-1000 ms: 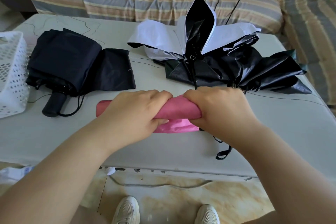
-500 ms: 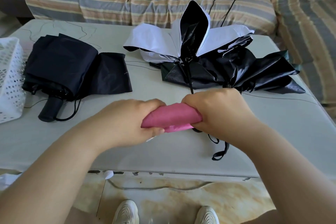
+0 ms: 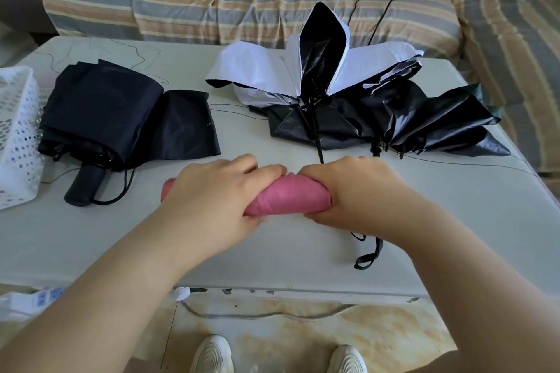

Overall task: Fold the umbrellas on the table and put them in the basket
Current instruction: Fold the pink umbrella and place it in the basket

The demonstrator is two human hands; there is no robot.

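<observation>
Two hands on pink umbrella [image 3: 291, 197] at near desk [image 3: 454, 221] edge; left hand [image 3: 212, 200] wraps its left part, fingers [image 3: 260, 171] curled over top, likely pinning rolled canopy so it cannot spring loose; right hand [image 3: 357, 194] grips right end, probably twisting roll tight; black strap [image 3: 368, 254] dangles below right fingers; navy umbrella [image 3: 103, 118] far left of left fingers, loosely bundled beside basket [image 3: 18, 142], presumably next in; white-black umbrella [image 3: 321, 76] beyond fingers, unfolded; basket holds no umbrella visibly.
</observation>
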